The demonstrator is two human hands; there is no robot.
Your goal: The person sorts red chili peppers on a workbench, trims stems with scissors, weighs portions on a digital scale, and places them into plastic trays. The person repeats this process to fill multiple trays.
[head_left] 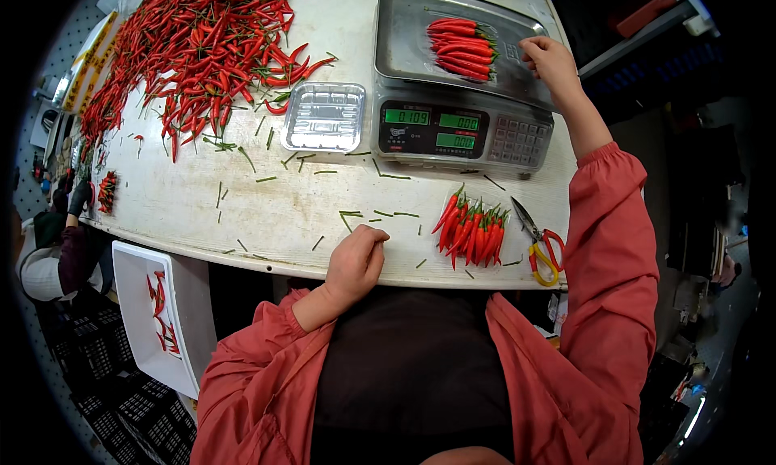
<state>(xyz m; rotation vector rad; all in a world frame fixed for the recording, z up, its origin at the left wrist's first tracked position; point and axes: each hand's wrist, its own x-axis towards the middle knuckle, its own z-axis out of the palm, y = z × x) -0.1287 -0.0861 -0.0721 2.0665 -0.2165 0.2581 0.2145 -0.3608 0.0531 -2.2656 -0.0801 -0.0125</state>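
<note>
My right hand [550,64] is over the right part of the scale's steel pan [403,47], fingers loosely bent and a little apart, with nothing seen in them. To its left on the pan, red chillies [464,50] lie side by side in a clear plastic tray. My left hand [356,262] rests loosely closed at the table's front edge, nothing visible in it. Between my hands, nearer the edge, a second clear tray is filled with red chillies [473,231], green stems pointing away from me. Beside it lie scissors [539,247] with red and yellow handles.
An empty clear tray [324,116] sits left of the digital scale [433,128]. A large heap of red chillies [206,47] covers the far left. Cut green stems [325,172] are scattered on the white table [285,204]. A foam box [142,319] and a co-worker [57,253] are at left.
</note>
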